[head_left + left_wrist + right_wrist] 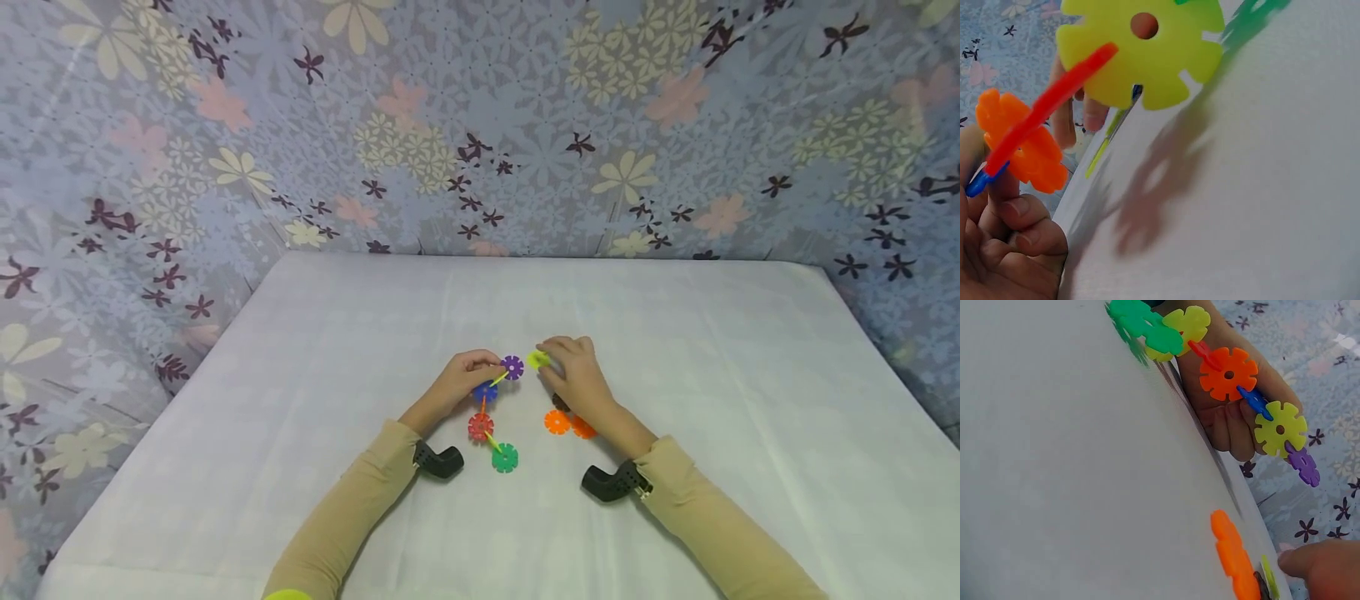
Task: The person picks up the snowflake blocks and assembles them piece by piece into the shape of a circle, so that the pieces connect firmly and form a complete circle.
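Observation:
My left hand (459, 379) pinches the upper end of a chain of notched plastic discs, near its blue disc (485, 392) and purple disc (512, 367). Below them in the chain come an orange disc (1229, 374), a red disc (481, 427), a yellow disc (1166, 56) and a green disc (505, 457). The discs slot into one another at angles. My right hand (583, 379) holds a loose yellow-green disc (537, 359) between thumb and fingers, just right of the purple disc, with a small gap between the two. Fingers cover part of each held piece.
Orange discs (557, 422) lie on the white-covered table (337, 333) under my right wrist, beside a dark brown disc (561, 402) partly hidden by that hand. Both wrists wear black camera mounts (438, 461). A flower-patterned cloth (510, 125) hangs behind the table.

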Action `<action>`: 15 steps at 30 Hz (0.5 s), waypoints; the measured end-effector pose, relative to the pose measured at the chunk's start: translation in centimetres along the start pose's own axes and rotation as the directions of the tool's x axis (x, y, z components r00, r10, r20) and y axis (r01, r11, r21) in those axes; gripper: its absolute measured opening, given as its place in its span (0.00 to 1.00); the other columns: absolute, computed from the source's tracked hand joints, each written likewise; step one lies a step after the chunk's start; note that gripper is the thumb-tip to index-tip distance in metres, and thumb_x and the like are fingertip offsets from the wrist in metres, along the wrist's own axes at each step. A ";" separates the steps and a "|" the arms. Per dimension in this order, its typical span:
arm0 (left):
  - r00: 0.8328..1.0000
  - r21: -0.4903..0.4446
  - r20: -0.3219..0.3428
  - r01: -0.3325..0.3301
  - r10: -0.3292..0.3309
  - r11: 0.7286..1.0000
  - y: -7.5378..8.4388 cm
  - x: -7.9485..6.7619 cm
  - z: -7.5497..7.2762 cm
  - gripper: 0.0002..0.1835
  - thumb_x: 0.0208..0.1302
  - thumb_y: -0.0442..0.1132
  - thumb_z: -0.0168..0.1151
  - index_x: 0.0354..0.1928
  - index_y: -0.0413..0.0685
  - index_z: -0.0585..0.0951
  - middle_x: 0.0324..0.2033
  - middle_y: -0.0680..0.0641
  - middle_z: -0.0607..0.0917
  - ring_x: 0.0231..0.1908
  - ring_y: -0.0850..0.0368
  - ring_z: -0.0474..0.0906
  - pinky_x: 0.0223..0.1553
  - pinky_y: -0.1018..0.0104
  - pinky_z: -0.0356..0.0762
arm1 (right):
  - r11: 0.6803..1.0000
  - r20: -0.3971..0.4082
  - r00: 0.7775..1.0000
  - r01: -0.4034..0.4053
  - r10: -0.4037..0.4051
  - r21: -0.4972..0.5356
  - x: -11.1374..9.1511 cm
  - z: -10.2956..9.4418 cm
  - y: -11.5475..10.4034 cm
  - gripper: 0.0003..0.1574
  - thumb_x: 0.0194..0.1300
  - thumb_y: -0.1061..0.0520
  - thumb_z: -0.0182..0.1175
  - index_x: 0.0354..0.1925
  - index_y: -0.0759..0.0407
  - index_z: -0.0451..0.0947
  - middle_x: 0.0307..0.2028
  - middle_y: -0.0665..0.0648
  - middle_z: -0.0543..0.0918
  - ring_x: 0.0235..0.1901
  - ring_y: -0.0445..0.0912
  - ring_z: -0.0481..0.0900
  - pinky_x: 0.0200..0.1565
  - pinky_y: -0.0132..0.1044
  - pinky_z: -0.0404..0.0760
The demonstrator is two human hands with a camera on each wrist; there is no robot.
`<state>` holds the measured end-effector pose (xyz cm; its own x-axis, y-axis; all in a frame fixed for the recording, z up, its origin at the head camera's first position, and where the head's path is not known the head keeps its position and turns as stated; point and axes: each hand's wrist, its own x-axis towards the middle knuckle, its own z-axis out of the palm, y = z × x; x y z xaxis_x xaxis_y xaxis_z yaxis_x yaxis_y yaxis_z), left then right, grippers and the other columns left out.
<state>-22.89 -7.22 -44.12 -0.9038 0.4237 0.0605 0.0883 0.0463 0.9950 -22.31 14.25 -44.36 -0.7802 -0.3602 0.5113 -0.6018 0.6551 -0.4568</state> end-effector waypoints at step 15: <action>1.000 -0.020 -0.016 0.006 -0.007 1.000 0.6 -0.2 0.1 0.11 0.59 0.32 0.55 0.38 0.26 0.76 0.27 0.52 0.80 0.28 0.63 0.72 0.31 0.72 0.69 | 0.996 0.082 0.993 0.089 -0.090 0.011 0.1 0.1 0.3 0.12 0.51 0.63 0.65 0.36 0.64 0.79 0.36 0.58 0.79 0.32 0.51 0.64 0.35 0.42 0.61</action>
<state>-22.59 -7.25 -43.56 -0.9108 0.4091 0.0550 0.0741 0.0311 0.9968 -22.55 14.34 -44.47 -0.7345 -0.4709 0.4886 -0.6707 0.6133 -0.4171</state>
